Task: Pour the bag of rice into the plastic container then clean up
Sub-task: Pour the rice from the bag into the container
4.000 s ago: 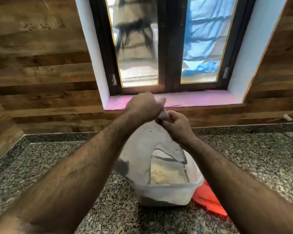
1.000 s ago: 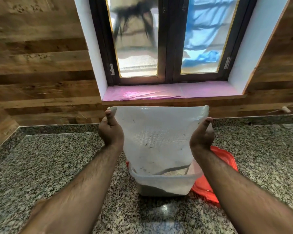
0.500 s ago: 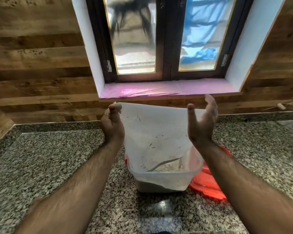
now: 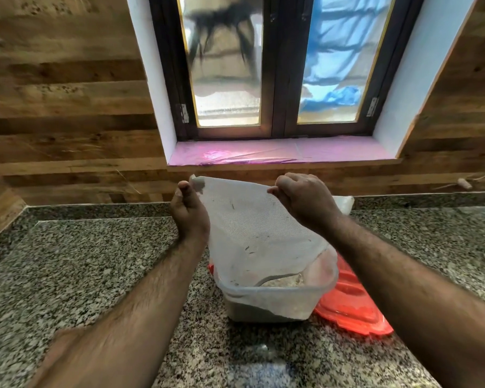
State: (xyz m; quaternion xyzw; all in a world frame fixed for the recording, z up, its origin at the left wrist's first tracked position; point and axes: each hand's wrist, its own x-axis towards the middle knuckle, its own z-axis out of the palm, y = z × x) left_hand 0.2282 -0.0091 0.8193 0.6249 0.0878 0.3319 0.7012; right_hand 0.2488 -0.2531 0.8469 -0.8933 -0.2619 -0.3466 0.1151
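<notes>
White mesh-patterned plastic is what my fingers have hold of: the left hand pinches the upper left corner of the bag between thumb and curled fingers, and the right hand has its fingers folded tight over the top edge at about one o'clock from the bag's middle. Between the two grips I see the top edge stretched fairly flat, with a bit of the bag's far corner poking out behind my right wrist. The bag hangs upside down, its lower end dropped inside the plastic container, which sits on the counter at six o'clock from my hands. A small patch of rice shows in the container under the bag's lower hem; I cannot tell how much lies beneath it. A few dark specks cling to the bag's wall.

Under the container, sticking out at four o'clock, lies a red lid, flat on the speckled granite counter. Both my forearms reach in from the lower corners. At twelve o'clock, beyond the hands, a pink-covered windowsill runs below a dark-framed window with frosted panes. Wood-plank wall fills both sides, and at three o'clock a small pale object hangs against it on a thin cord.
</notes>
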